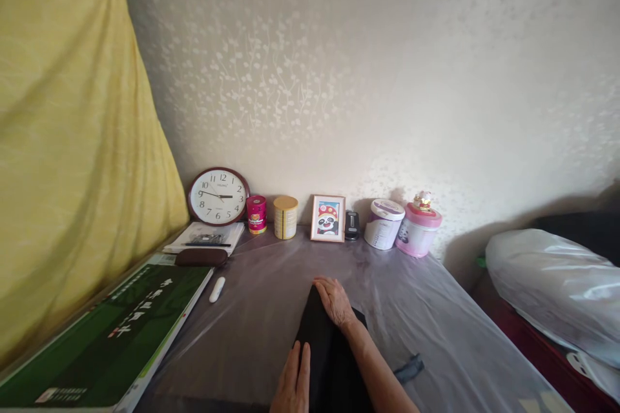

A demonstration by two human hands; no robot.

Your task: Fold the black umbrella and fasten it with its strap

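Observation:
A black folded piece (334, 361), cloth or paper, I cannot tell which, lies on the table in front of me, its narrow end pointing away. My right hand (334, 302) rests flat across its far end, fingers stretched to the left. Along the left edge of the piece lies my left hand (293, 379), its fingers straight and pointing forward. Neither hand grips anything. Part of the black piece is hidden under my right hand and forearm, and its near end runs out of the frame.
A dark grey-blue strip (409, 368) lies right of my forearm. Leftward are a white oval object (217, 289), a brown case (201, 257) and a large green book (121, 329). A clock (219, 196), tins, picture frame (328, 218) and tubs line the wall.

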